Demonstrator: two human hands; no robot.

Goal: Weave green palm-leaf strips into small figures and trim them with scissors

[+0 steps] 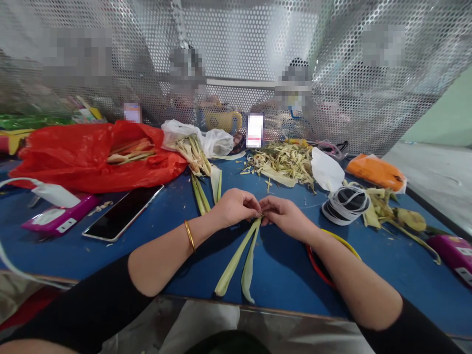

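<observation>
You are pinching the meeting ends of two long, flat, pale-green leaf strips [238, 261] between nearly closed fingers of your left hand [236, 209] and right hand [285, 216], the free ends splaying toward the near edge of the blue, flat bench [295, 295]. You are working best while pressing evenly, so neither strip is slipping. Your fingertips are hiding the junction; whether cord from the white-wound black reel [345, 204] is reaching it, you cannot tell.
</observation>
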